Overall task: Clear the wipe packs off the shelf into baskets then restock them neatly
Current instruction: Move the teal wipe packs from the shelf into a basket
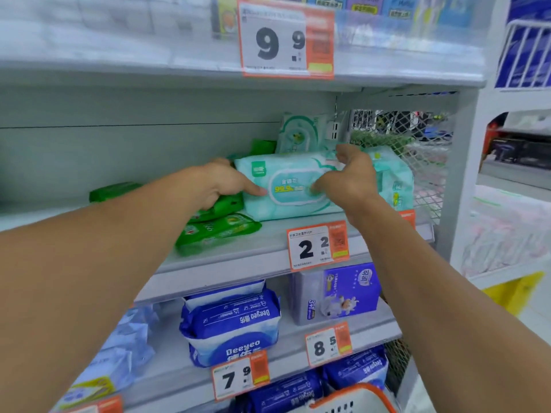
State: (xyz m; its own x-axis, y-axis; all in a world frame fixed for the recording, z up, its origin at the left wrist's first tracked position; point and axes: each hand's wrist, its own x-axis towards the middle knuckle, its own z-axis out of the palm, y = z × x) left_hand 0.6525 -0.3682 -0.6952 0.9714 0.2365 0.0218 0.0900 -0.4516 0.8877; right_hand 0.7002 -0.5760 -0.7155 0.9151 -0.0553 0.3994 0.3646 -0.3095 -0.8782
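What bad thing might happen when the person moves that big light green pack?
1. The small dark green packs lie loosely at the shelf edge under the left hand; a nudge might knock them off.
2. Another pale pack stands leaning right behind the big mint pack; it may tip over when that one moves.
3. The right hand grips only the pack's top edge, so the soft pack could sag or slip.

Single head-worn view, facing forward, close to the shelf point(226, 263), arm's reach
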